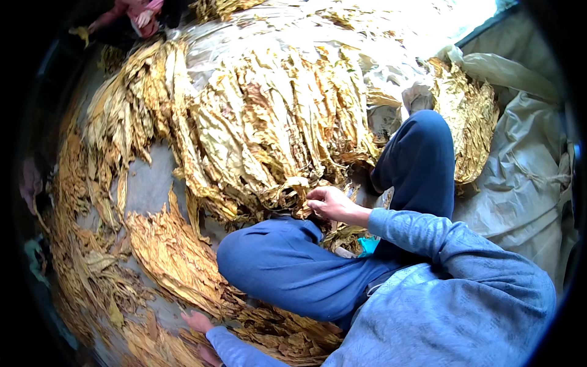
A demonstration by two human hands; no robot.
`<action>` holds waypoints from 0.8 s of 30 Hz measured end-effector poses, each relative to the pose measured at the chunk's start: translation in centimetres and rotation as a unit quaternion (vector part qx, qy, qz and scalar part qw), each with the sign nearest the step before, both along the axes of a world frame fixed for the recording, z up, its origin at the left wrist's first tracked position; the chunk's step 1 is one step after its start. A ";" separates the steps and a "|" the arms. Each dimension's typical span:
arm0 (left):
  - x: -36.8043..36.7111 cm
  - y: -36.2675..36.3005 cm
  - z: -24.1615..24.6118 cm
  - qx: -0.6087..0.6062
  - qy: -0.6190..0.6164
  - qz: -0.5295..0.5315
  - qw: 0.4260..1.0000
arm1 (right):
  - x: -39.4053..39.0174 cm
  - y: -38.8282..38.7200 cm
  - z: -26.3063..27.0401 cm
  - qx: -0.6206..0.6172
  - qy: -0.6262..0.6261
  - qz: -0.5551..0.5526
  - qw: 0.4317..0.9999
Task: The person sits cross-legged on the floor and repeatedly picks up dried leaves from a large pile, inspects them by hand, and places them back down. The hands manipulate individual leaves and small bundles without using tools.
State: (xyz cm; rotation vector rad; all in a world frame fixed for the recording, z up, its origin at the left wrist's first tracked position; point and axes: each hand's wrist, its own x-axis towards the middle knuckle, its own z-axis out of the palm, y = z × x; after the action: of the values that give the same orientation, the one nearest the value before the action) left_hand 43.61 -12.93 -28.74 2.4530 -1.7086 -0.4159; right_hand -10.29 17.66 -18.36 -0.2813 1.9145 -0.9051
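My right hand (334, 205) is at the lower edge of a broad layer of dried yellow-brown leaves (270, 119), which look like tobacco. Its bent fingers pinch the crumpled end of a leaf (301, 206). Low on the left, my left hand (198, 321) reaches down beside a flat bundle of dried leaves (176, 257). Whether its fingers hold a stem or leaf is too small to tell. My folded leg (284, 266) in blue trousers lies between the two hands. Brown leaves (284, 330) spread beneath that leg.
Another leaf bundle (463, 124) stands beyond my raised knee (419, 151). Pale plastic sheeting (518, 192) covers the right side. A turquoise scrap (368, 246) lies by my leg. Loose leaves (91, 266) cover the left floor. A person in pink (146, 18) is at top left.
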 end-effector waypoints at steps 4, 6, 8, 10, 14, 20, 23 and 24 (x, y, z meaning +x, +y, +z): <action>-3.7 -1.8 1.3 -0.024 0.170 -0.046 0.984 | -1.7 -0.8 -2.4 -0.029 0.076 -0.109 0.991; -7.5 -2.0 2.6 -0.005 0.210 -0.107 0.972 | -2.7 -1.1 -3.7 -0.057 0.101 -0.145 0.983; -12.5 -1.5 5.5 0.001 0.255 -0.159 0.954 | -3.8 -2.0 -3.8 -0.067 0.097 -0.116 0.986; -17.0 -1.4 7.3 0.004 0.308 -0.211 0.928 | -4.5 -2.6 -4.7 -0.089 0.028 -0.093 0.991; -25.3 -0.5 9.9 0.028 0.395 -0.268 0.878 | -5.1 -3.0 -5.1 -0.081 0.002 -0.065 0.995; -34.5 3.5 19.0 0.044 0.441 -0.337 0.831 | -5.8 -1.6 -2.5 -0.197 -0.150 -0.194 0.949; -38.1 5.1 22.1 0.070 0.462 -0.368 0.804 | -6.9 -0.8 -0.9 -0.215 -0.244 -0.197 0.925; -39.6 5.9 23.4 0.079 0.459 -0.378 0.800 | -7.1 -0.9 -0.8 -0.217 -0.237 -0.201 0.925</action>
State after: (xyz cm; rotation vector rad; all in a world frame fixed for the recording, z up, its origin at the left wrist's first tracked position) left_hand 4.05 -7.00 -5.35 1.0595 -2.0194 -1.5441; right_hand -17.36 16.80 -19.15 0.0822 1.3239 -1.5233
